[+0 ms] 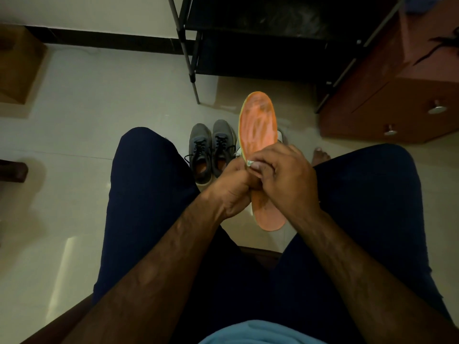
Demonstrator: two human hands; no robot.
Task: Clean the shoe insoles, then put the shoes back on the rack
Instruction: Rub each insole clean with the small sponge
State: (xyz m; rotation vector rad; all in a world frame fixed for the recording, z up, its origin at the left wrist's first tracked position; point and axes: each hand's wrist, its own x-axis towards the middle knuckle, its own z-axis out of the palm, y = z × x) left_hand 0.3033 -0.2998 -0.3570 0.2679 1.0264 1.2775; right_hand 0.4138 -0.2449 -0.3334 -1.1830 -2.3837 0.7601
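At centre frame the right hand [285, 177] pinches one small pale wipe [249, 164] against the single orange insole [258, 120]. The left hand [231, 192] curls round the insole's left edge, holding it between the person's two knees. Just beyond, two grey shoes [211, 150] stand side by side on the glossy cream floor [99, 108], with one black rack [260, 45] at upper centre, one brown two-knobbed cabinet [397, 95] at right, one cardboard box [17, 63] at upper left, and bare floor between box and rack.

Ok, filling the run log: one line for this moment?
left hand: grips orange foam insole | right hand: pinches small white wipe against it | grey lace-up sneakers: on floor, before black metal rack
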